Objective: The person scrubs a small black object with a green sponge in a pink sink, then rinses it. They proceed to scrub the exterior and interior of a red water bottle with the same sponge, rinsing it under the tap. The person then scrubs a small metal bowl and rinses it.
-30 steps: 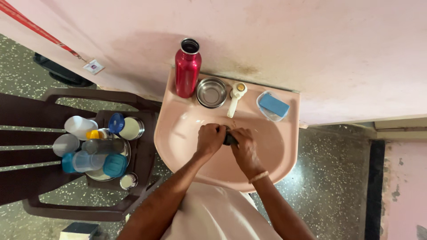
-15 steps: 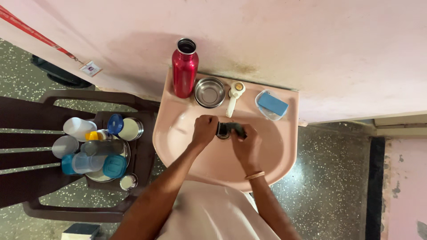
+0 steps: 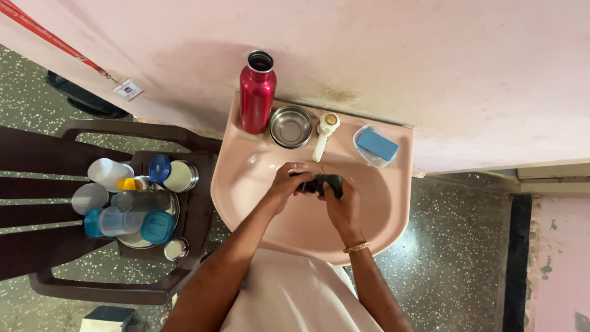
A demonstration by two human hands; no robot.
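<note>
A brown plastic chair (image 3: 196, 215) holds bottles left of the pink ceramic sink (image 3: 246, 184). Over the basin, the left hand (image 3: 284, 185) and right hand (image 3: 343, 206) both have fingers clamped on a small dark green scrubbing pad (image 3: 321, 183) lying crosswise between them, equally near each.

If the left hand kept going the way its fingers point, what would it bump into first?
The left hand points up and to the right across the pink sink, and already touches the dark green thing both hands grip. Past that, probably the white tap, though its height above the hand is unclear.
</note>
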